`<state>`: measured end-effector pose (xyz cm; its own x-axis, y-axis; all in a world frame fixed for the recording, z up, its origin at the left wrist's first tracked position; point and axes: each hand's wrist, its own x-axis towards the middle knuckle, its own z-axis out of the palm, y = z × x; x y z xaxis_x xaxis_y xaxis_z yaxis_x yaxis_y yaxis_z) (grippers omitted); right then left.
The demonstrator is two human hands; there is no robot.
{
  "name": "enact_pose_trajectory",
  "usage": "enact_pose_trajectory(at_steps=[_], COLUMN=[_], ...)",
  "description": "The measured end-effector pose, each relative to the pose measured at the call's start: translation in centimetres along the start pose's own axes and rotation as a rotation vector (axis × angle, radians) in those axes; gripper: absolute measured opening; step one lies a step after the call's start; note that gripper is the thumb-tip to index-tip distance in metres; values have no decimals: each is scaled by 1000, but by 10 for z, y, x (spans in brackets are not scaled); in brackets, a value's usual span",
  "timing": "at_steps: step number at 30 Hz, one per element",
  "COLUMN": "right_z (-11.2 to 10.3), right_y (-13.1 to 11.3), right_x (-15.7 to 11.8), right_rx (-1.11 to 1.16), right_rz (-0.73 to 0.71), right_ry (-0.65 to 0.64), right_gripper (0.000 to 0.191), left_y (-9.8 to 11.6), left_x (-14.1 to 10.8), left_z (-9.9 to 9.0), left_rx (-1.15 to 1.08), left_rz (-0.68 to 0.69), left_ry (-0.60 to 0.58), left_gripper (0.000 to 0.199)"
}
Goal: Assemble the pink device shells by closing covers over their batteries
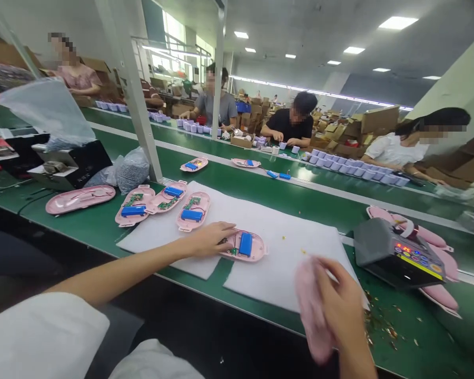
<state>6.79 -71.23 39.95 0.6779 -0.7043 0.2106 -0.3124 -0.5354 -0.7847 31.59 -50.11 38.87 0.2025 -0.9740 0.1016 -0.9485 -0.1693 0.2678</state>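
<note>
My left hand (211, 239) lies on the near end of a pink plastic housing (256, 250), which holds a blue battery (245, 244) and a small green circuit board. The housing sits on a white foam sheet (284, 268). Motion-blurred, my right hand (335, 310) grips a soft pink piece (312, 310) above the sheet's near right corner. Several similar open housings (193, 210) with blue batteries and green boards lie to the left of my left hand.
A black tester (398, 252) with lit buttons rests on pink pieces at right, beside scattered brown scraps on the green conveyor belt (403, 326). Left stand a black machine (71, 163) and a bag of grey parts (132, 171). Co-workers sit beyond, with cups and cardboard boxes.
</note>
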Motion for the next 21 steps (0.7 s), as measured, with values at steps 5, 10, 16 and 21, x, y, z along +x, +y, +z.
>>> enact_pose_trajectory(at_steps=[5,10,16,21], right_z=[58,47,25,29], right_y=[-37,-11,-4,-10], right_x=[84,96,94,75], right_rx=[-46,-21,156,342], right_rz=[39,128,335,521], right_ry=[-300,-556,-518,-180], right_gripper=[40,41,34,53], left_y=[-17,-44,-52,-42], left_x=[-33,-64,-57,-58], left_z=[-15,-12,-20,-23], left_rx=[54,66,1,-128], left_rz=[-4,106,264,319], left_ry=[118,157,157,96], left_gripper=[37,42,44,35])
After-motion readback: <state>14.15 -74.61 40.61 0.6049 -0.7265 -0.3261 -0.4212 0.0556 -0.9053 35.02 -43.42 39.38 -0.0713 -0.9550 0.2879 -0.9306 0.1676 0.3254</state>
